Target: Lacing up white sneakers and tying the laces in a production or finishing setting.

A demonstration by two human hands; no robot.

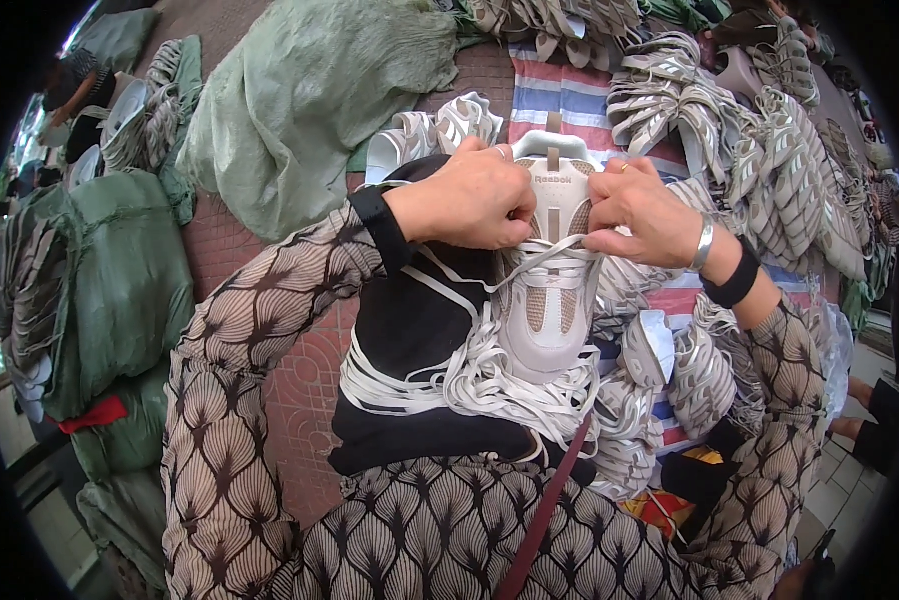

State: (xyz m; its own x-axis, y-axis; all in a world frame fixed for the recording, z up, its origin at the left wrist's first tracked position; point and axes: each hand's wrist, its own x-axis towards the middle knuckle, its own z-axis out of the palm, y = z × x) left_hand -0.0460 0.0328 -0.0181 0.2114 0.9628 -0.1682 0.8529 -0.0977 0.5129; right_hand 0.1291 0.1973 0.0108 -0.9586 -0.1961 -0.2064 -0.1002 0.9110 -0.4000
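A beige and white sneaker [542, 345] rests on my lap, toe toward me and tongue upright. White shoelace [552, 252] crosses its lower eyelets. My left hand [475, 200] is closed at the upper left edge of the shoe, its fingers curled on the lace. On the opposite edge, my right hand [642, 213] pinches the lace between thumb and fingers. The fingertips hide the upper eyelets. Under and beside the sneaker lies a tangled heap of loose white laces [470, 380], spread over black cloth [410, 320] on my legs.
Piles of similar shoe uppers [770, 190] cover a striped sheet [560, 85] ahead and to the right. More lie close by my right leg [705, 370]. Large green sacks [310, 100] stand on the red paving at left. Another person's legs [875, 410] show at far right.
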